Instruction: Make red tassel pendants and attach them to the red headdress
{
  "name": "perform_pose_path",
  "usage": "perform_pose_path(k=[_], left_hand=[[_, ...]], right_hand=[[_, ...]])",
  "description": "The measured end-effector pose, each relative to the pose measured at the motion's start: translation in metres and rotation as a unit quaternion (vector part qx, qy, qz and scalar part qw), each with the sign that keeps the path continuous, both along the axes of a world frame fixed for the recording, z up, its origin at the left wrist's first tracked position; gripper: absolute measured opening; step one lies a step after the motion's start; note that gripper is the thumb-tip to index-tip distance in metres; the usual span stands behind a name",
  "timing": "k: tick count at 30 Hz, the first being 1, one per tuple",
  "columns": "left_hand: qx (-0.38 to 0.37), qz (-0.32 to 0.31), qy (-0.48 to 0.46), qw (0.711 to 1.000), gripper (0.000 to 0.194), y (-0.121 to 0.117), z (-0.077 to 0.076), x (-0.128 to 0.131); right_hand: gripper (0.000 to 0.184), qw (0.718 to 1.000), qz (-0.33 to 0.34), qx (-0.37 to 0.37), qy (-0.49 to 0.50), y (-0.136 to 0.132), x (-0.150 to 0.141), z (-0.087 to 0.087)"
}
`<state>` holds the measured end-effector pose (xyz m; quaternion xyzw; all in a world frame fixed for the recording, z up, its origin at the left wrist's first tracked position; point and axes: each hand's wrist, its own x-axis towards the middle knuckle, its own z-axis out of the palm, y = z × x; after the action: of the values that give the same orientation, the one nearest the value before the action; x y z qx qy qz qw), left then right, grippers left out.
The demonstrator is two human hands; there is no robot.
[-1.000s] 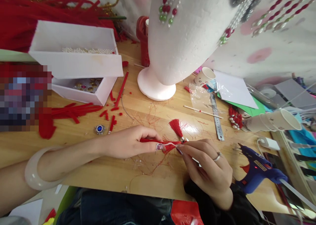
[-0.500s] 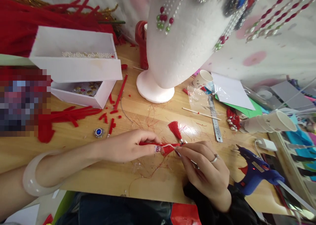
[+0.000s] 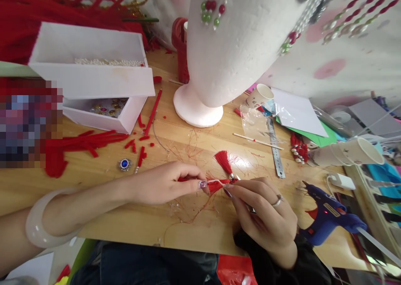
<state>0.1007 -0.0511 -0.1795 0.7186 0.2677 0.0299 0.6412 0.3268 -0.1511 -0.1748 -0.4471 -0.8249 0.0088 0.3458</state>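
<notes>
The tassel [image 3: 223, 160] is red, the glue gun [image 3: 327, 213] blue, the mannequin head [image 3: 238, 43] plain white.

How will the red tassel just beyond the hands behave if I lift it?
The red tassel would probably hang floppy, since it is fine, loose strands. It is likely light, as it looks mostly thread. It may snag or splay: its end is fanned out beside stray threads.
</notes>
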Motion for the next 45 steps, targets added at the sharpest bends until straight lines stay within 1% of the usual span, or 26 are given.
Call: perform_pose_path(k=[6,10,14,18,25,31,38,45], left_hand=[[0.001,0.009,-0.005,1.0,0.026,0.001,0.001,0.001],[-0.002,0.033,-0.002,0.999,0.022,-0.001,0.003,0.001],[0.017,0.054,-0.009,0.998,0.019,-0.003,0.003,0.001],[0.054,0.065,-0.017,0.996,0.017,-0.005,0.002,0.002],[0.145,0.066,-0.05,0.986,0.016,-0.008,0.003,0.001],[0.186,0.066,-0.071,0.978,0.017,-0.011,0.003,0.0],[0.194,0.063,-0.08,0.976,0.018,-0.011,0.001,0.0],[0.186,0.06,-0.059,0.979,0.018,-0.012,0.002,0.0]], right_hand=[[0.035,1.0,0.002,0.0,-0.002,-0.001,0.001,-0.001],[0.031,1.0,-0.002,-0.013,0.0,-0.001,0.0,-0.001],[0.031,1.0,-0.013,-0.021,-0.007,-0.001,-0.001,-0.001],[0.03,0.999,-0.022,-0.021,-0.021,-0.001,0.0,-0.001],[0.029,0.999,-0.031,-0.033,-0.027,0.0,0.0,-0.003],[0.03,0.998,-0.047,-0.038,-0.026,-0.001,0.0,-0.005],[0.027,0.997,-0.06,-0.044,-0.033,0.0,0.0,-0.005],[0.028,0.997,-0.059,-0.035,-0.026,-0.002,0.001,-0.005]])
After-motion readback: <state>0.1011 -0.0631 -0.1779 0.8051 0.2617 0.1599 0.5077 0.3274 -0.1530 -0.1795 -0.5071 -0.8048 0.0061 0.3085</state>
